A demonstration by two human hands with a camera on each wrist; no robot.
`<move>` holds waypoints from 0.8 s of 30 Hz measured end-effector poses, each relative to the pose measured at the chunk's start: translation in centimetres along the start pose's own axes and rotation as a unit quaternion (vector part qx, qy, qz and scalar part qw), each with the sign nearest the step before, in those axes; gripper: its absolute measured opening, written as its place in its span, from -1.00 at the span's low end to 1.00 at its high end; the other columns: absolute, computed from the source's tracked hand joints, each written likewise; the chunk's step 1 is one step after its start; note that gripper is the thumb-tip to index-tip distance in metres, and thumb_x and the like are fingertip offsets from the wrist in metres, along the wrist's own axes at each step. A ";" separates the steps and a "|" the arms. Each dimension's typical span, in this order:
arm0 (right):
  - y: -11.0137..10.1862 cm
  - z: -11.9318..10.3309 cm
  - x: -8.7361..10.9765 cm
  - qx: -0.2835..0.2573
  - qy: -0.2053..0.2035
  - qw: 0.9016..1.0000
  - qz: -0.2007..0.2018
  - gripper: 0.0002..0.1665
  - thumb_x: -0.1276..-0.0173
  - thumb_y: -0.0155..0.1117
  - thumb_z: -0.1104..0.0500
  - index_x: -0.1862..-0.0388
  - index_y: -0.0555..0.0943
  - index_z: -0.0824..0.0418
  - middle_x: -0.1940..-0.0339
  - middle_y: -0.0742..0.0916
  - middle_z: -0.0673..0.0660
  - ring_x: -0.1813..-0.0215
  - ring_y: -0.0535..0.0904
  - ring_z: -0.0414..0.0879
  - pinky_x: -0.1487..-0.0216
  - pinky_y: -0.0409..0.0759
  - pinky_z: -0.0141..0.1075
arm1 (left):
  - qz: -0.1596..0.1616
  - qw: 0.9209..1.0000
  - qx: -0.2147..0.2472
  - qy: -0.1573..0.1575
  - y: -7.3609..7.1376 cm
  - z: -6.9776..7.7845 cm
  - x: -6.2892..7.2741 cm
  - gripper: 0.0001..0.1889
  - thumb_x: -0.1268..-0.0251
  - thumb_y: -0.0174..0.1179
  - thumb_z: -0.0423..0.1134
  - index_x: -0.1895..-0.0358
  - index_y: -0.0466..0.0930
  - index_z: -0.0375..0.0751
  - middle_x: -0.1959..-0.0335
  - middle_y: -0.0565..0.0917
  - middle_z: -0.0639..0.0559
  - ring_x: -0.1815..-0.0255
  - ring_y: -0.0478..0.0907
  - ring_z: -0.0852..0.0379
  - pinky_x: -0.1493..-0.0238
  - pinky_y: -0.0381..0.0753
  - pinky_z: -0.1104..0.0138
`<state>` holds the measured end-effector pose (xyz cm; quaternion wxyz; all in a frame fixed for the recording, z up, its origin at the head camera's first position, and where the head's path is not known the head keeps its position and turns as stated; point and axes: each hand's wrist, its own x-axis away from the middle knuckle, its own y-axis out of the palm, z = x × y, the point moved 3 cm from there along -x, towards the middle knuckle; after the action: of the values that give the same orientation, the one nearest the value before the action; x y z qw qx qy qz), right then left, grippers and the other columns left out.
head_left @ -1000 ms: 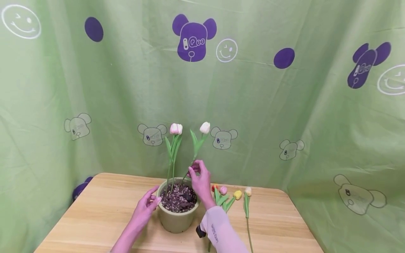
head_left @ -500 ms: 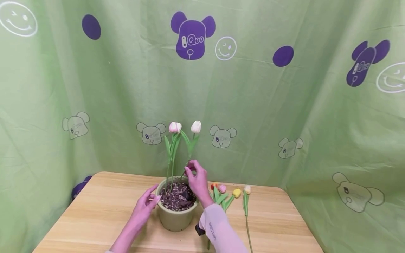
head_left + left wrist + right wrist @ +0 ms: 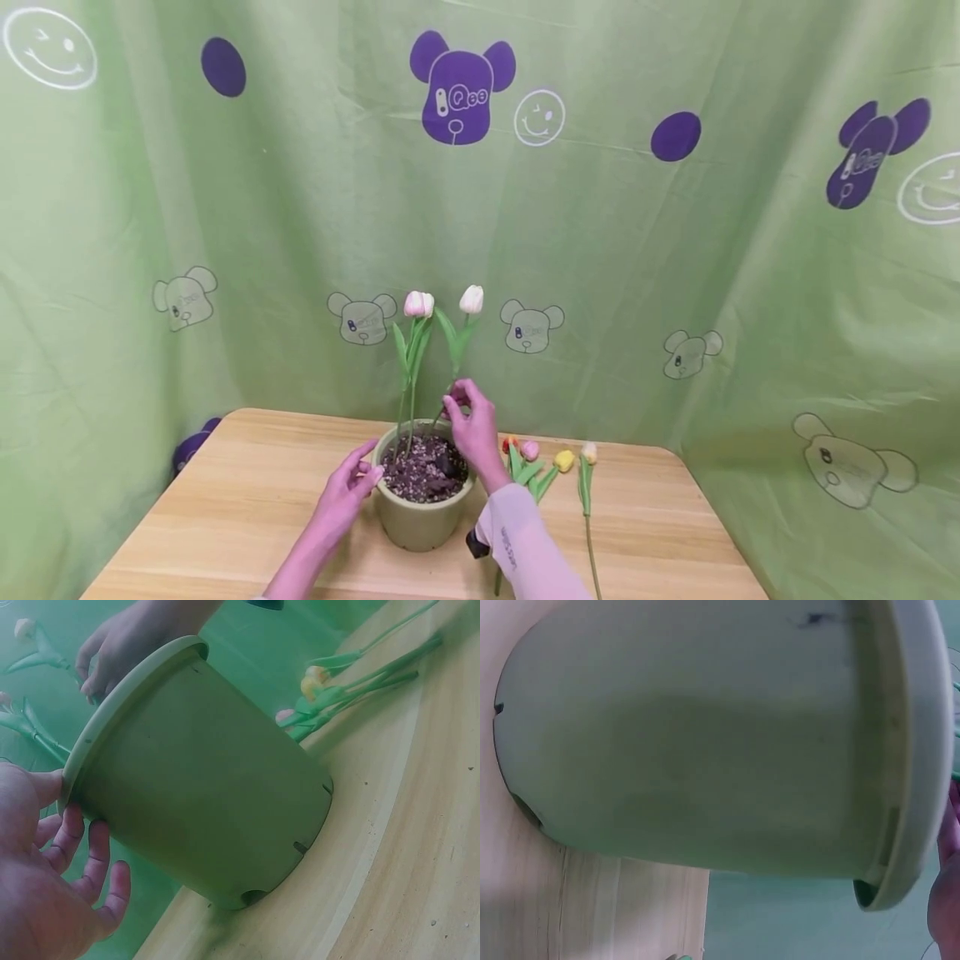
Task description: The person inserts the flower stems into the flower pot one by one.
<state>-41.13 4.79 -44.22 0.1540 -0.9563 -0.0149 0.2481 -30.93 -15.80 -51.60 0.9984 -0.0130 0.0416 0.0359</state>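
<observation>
A green flowerpot (image 3: 420, 527) filled with dark, speckled soil (image 3: 420, 479) stands on the table. My left hand (image 3: 341, 493) holds its rim at the left; in the left wrist view the thumb lies over the rim and fingers (image 3: 96, 859) curl beneath it. Above the back of the pot, my right hand (image 3: 476, 429) pinches the stem of a white tulip (image 3: 471, 300) between thumb and fingers. That stem leans a little and its lower end is near the soil; whether it is in the soil I cannot tell. Pink-and-white tulips (image 3: 417, 305) stand upright at the pot's back left.
Right of the pot, several loose tulips lie on the wooden table (image 3: 660, 533), among them a yellow tulip (image 3: 564, 461) and a pale cream tulip (image 3: 588, 454). A green printed curtain (image 3: 600, 233) hangs close behind the table and along both sides.
The white tulip's head has swung left and its stem stands more upright. My right hand has shifted slightly left with it. The left hand stays on the rim.
</observation>
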 end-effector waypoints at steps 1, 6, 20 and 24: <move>-0.2 -0.1 0.0 -0.005 0.004 1.000 0.001 -0.86 -0.51 0.23 0.31 0.00 0.58 0.23 0.09 0.72 0.27 0.05 0.69 0.03 0.09 0.77 -0.29 | -0.001 1.000 0.000 0.000 0.0 0.0 0.0 -0.39 -0.52 0.16 -0.30 -0.57 0.27 -0.17 0.08 0.58 -0.13 0.15 0.51 0.12 -0.02 0.60 0.31; -0.6 -0.2 0.1 -0.011 0.019 1.000 -0.007 -0.84 -0.49 0.26 0.31 0.00 0.58 0.25 0.10 0.72 0.20 0.05 0.69 0.00 0.10 0.76 -0.34 | 0.001 1.000 0.005 -0.003 0.1 0.0 -0.1 -0.39 -0.51 0.17 -0.30 -0.57 0.28 -0.15 0.08 0.58 -0.14 0.15 0.50 0.12 -0.01 0.59 0.32; -0.7 -0.8 0.1 -0.022 0.025 0.998 -0.049 -0.89 -0.49 0.23 0.35 0.05 0.57 0.25 0.08 0.69 0.37 0.11 0.66 0.01 0.10 0.78 -0.25 | 0.007 1.000 0.006 -0.003 0.1 -0.2 0.0 -0.39 -0.50 0.17 -0.31 -0.57 0.29 -0.14 0.08 0.59 -0.15 0.15 0.52 0.14 -0.06 0.60 0.27; -0.7 -0.6 0.2 -0.028 0.019 0.998 -0.054 -0.88 -0.48 0.25 0.35 0.05 0.57 0.26 0.12 0.70 0.32 0.13 0.67 -0.01 0.10 0.79 -0.20 | 0.007 1.000 0.003 0.004 0.1 -0.2 0.0 -0.40 -0.51 0.16 -0.30 -0.57 0.29 -0.16 0.08 0.59 -0.17 0.14 0.54 0.13 -0.06 0.60 0.26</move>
<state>-40.59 5.27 -43.62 0.1410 -0.9626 -0.0703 0.2204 -30.98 -15.71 -51.75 0.9980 -0.0102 0.0454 0.0424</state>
